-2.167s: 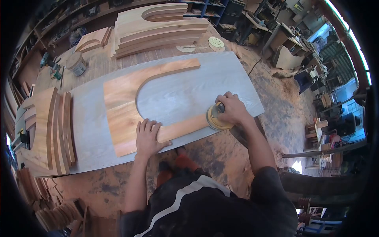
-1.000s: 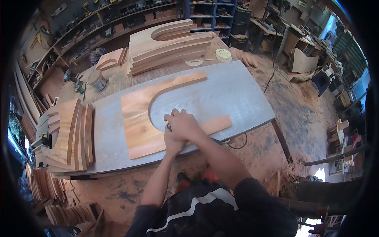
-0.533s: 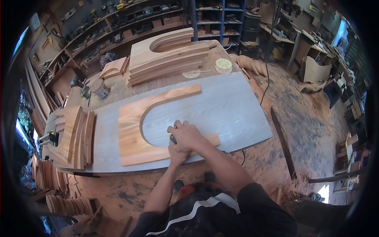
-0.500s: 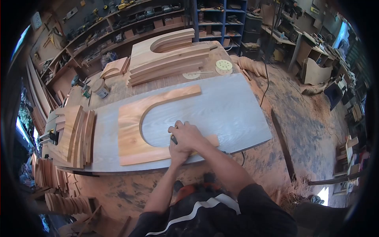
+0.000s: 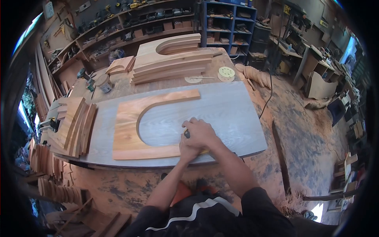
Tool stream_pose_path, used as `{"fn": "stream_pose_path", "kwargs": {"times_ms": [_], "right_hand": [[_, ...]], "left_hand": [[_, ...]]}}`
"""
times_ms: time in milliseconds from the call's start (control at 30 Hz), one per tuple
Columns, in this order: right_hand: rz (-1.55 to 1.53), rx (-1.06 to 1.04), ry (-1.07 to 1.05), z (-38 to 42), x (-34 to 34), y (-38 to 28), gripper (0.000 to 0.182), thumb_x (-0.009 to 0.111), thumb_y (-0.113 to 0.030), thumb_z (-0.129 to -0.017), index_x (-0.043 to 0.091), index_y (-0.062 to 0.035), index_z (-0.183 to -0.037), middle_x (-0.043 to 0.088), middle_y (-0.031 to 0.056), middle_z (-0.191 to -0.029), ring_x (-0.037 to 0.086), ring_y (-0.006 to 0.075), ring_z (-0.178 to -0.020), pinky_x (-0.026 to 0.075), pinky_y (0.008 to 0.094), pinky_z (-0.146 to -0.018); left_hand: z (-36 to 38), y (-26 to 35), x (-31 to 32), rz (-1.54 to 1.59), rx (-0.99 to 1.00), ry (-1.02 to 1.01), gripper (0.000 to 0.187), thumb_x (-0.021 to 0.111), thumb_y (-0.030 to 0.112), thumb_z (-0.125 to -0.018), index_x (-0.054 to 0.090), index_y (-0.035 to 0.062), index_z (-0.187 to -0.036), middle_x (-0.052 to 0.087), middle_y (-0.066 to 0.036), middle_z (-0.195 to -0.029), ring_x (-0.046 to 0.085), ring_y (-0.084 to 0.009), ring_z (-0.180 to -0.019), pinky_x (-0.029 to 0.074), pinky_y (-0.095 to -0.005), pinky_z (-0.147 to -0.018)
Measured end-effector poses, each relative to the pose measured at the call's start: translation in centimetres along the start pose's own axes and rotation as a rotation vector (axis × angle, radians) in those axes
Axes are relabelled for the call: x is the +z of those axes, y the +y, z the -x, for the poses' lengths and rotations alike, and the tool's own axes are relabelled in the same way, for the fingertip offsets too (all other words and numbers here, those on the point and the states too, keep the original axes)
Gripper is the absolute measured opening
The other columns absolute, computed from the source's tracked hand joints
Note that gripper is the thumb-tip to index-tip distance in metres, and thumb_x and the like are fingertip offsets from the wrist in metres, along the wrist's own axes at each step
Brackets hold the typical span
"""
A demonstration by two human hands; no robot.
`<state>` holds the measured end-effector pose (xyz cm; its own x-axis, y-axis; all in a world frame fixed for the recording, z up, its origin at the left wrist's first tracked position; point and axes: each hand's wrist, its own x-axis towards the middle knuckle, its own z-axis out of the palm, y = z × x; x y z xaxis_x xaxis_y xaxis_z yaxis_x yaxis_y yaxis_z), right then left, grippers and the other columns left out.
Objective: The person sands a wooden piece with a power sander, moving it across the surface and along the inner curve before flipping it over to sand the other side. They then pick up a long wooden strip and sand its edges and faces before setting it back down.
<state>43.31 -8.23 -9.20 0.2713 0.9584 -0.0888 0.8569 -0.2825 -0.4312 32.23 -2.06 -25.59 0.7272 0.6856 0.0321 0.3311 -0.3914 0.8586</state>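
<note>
A flat U-shaped wooden piece point(image 5: 127, 130) lies on the grey-blue board point(image 5: 233, 112), its curved opening facing right. Over its near arm, my right hand point(image 5: 202, 132) is wrapped round a small dark tool point(image 5: 187, 133), which looks like a sander. My left hand point(image 5: 189, 151) is closed on the same tool, lower and just left of the right hand. Most of the tool is hidden under my hands, and a little yellow shows beneath them. The end of the wooden arm is covered by my hands and forearm.
Stacked wooden pieces point(image 5: 73, 126) stand at the board's left end. Behind lie more curved pieces point(image 5: 169, 65), a tub point(image 5: 104, 83), a drill point(image 5: 83, 74) and round sanding discs point(image 5: 226, 72). A cable point(image 5: 269, 96) hangs at the right. Sawdust covers the floor.
Both hands have slid to the right along the near arm of the wooden piece, with the tool between them. The camera view has tilted slightly.
</note>
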Motion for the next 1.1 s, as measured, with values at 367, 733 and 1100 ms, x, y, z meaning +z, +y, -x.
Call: {"fn": "stream_pose_path", "kwargs": {"times_ms": [367, 733, 1100], "right_hand": [[-0.015, -0.013, -0.01, -1.1, 0.4, -1.4, 0.06, 0.075, -0.043, -0.084, 0.068, -0.0172, -0.138, 0.067, 0.0154, -0.136, 0.066, 0.0394, -0.123, 0.055, 0.0514, -0.106], [-0.037, -0.24, -0.017, -4.8, 4.5, -7.9, 0.058, 0.076, -0.04, -0.084, 0.069, -0.0146, -0.135, 0.067, 0.018, -0.131, 0.067, 0.0405, -0.116, 0.059, 0.052, -0.096], [-0.071, -0.356, -0.111, -6.9, 5.7, -12.5, 0.062, 0.078, -0.033, -0.08, 0.065, -0.0118, -0.137, 0.064, 0.0201, -0.134, 0.064, 0.0415, -0.122, 0.059, 0.0527, -0.097]], "left_hand": [[1.3, 2.2, -1.9, -0.068, 0.055, 0.163, 0.079, 0.09, 0.048, -0.079, 0.064, 0.0086, -0.143, 0.069, -0.016, -0.14, 0.06, -0.0383, -0.136, 0.021, -0.0625, -0.131], [3.9, -3.6, -8.5, -0.091, -0.061, 0.237, 0.062, 0.094, 0.023, -0.08, 0.068, -0.0035, -0.129, 0.076, -0.018, -0.123, 0.075, -0.0284, -0.109, 0.058, -0.0438, -0.093], [5.7, -3.7, -13.0, 0.051, -0.079, 0.477, 0.042, 0.092, 0.015, -0.077, 0.075, -0.0043, -0.11, 0.08, -0.015, -0.107, 0.076, -0.0234, -0.094, 0.059, -0.042, -0.082]]}}
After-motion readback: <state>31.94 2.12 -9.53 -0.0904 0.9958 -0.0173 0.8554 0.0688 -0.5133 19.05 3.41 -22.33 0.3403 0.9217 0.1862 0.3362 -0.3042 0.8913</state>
